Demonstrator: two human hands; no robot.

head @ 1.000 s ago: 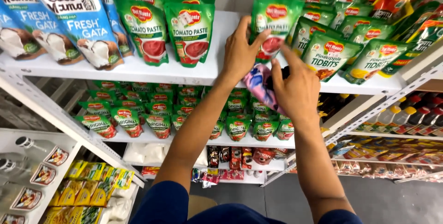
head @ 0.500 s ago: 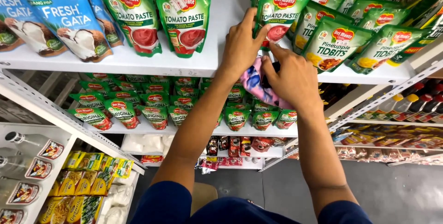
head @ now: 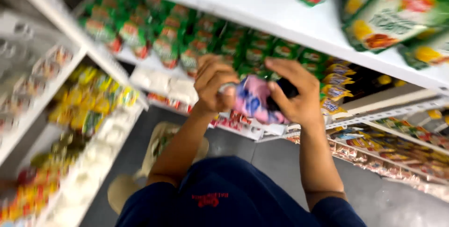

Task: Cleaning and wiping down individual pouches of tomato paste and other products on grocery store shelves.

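Both hands are off the top shelf (head: 262, 2) and meet in front of the chest, level with the green pouches (head: 224, 44) on the lower shelf. The left hand (head: 213, 84) is curled nearly closed around one end of a pink-and-blue cloth (head: 252, 100), and the right hand (head: 294, 93) pinches the other end, fingers wrapped over something dark (too blurred to name). Judging from this, any wiping of the top shelf is paused and the cloth is being bunched or refolded; the lower shelves look untouched. The cloth's long axis runs roughly left to right between the hands, sagging slightly toward the right.
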